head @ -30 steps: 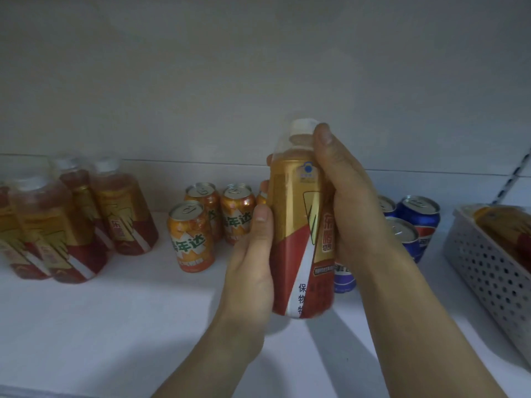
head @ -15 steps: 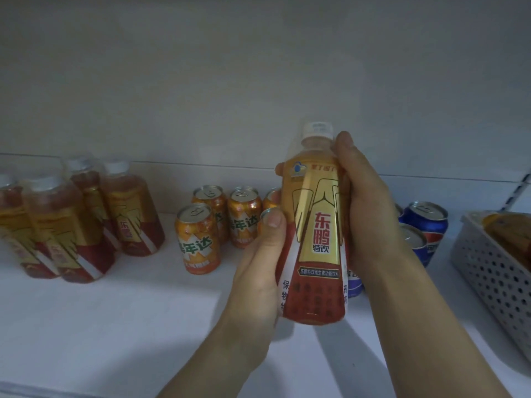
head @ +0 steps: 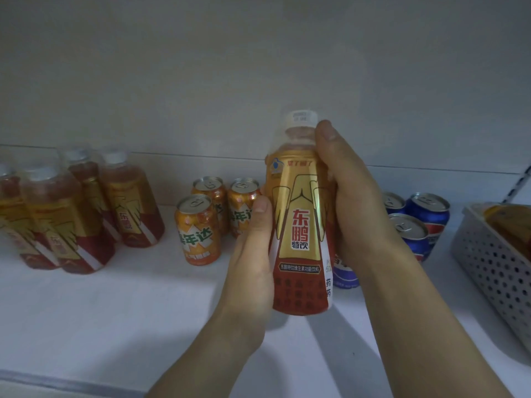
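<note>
Head cam: left hand (head: pixel 253 268) and right hand (head: pixel 353 202) both grip one bottle (head: pixel 301 225) upright over the shelf (head: pixel 115 311). Four bottles (head: pixel 126 202) at the left edge, three orange cans (head: pixel 198 231), four blue cans (head: pixel 428 216), and one basket (head: pixel 488 268) at the right edge.

Shop, white shelf (head: pixel 86 311), grouped orange cans (head: pixel 198 231), blue cans (head: pixel 428 216), matching bottles (head: pixel 66 219)
</note>
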The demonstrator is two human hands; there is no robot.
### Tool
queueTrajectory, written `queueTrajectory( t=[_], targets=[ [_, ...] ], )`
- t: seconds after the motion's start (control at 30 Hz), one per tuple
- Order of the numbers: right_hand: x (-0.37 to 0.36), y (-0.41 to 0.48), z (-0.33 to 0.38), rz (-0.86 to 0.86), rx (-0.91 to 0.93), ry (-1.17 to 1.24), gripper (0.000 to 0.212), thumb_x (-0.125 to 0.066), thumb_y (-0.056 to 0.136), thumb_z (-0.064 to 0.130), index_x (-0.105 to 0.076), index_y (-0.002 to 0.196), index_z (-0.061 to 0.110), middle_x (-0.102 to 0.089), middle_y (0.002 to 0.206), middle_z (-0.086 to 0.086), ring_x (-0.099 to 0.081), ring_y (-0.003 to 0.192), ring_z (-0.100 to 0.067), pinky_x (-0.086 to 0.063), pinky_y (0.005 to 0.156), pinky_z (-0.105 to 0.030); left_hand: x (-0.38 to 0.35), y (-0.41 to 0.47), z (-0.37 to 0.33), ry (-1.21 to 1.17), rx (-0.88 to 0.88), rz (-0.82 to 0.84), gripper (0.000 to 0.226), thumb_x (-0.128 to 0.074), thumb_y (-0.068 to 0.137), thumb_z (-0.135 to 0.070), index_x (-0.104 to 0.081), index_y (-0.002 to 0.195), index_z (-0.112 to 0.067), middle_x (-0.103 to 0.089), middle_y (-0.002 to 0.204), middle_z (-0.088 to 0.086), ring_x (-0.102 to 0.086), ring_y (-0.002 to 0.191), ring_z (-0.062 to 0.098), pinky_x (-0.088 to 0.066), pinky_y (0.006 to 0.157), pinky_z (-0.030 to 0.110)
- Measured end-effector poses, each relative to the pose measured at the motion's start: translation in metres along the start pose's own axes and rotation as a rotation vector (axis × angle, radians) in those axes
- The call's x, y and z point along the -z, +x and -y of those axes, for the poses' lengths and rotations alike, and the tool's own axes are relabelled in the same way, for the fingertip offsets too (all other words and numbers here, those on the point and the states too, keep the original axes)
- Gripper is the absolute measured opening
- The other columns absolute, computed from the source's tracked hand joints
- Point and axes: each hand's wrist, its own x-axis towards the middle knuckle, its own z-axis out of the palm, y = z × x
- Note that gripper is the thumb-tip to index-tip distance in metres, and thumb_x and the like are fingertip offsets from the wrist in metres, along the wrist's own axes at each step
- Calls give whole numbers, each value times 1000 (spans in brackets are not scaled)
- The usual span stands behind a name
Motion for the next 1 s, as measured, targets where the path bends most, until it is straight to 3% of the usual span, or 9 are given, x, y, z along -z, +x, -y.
queueTrajectory(
  t=[0.17, 0.4, 0.57, 0.63, 0.73, 0.83, 0.9, 1.0],
  targets=[
    [2, 0, 0, 30, -72, 81, 50, -58, 91, 59, -72, 114, 17, -72, 119, -26, -71, 100, -37, -53, 102, -58, 0, -1, -1, 8, 21, 27, 59, -49, 77, -65, -74, 115, -27, -78, 108, 9, -73, 104, 30, -49, 102, 60],
    [8, 0, 0, 86, -66, 140, 46, -57, 89, 60, -78, 103, 22, -72, 119, -26, -71, 97, -34, -54, 98, -52, 2, 1, 2, 3, 28, 44, 44, -49, 83, -65, -79, 99, -37, -79, 105, 5, -75, 100, 26, -50, 101, 59],
    [10, -1, 0, 61, -65, 150, 55, -56, 92, 59, -74, 113, 11, -73, 111, -21, -72, 94, -31, -58, 91, -45, -1, -2, 1, 3, 0, 96, 42, -45, 84, -60, -80, 92, -40, -79, 103, 1, -75, 98, 19, -50, 102, 52],
    [11, 1, -2, -3, -7, 112, 61, -62, 90, 59, -68, 121, 7, -72, 108, -18, -70, 96, -31, -57, 91, -48, -1, -2, 1, 77, -72, 96, 35, -54, 83, -64, -79, 95, -43, -79, 104, -5, -75, 99, 13, -53, 95, 42],
    [11, 3, -3, -54, 53, 71, 55, -68, 85, 59, -68, 115, 12, -70, 106, -14, -69, 97, -30, -57, 90, -49, 1, 0, 1, 259, -200, 111, 42, -58, 83, -64, -72, 110, -34, -77, 104, -6, -74, 97, 11, -59, 81, 29],
    [11, 4, -3, -17, 45, 48, 74, -77, 70, 70, -68, 115, 12, -71, 108, -16, -70, 100, -34, -57, 95, -55, 0, 0, -1, 218, -213, 82, 29, -61, 85, -55, -75, 96, -34, -79, 95, -1, -76, 87, 14, -61, 72, 25],
    [11, 3, -1, 19, 31, 90, 66, -70, 80, 66, -68, 120, 13, -68, 119, -21, -66, 109, -41, -48, 108, -62, -1, -1, -1, 102, -158, 71, 23, -67, 81, -58, -79, 84, -39, -80, 91, -1, -77, 85, 15, -61, 77, 33],
    [10, 0, 2, 13, 35, 109, 49, -58, 93, 50, -69, 125, 14, -69, 124, -22, -65, 115, -45, -45, 111, -62, -1, -2, 0, -26, -79, 59, 30, -67, 76, -58, -80, 94, -38, -79, 102, 0, -76, 95, 18, -54, 92, 41]
  ],
)
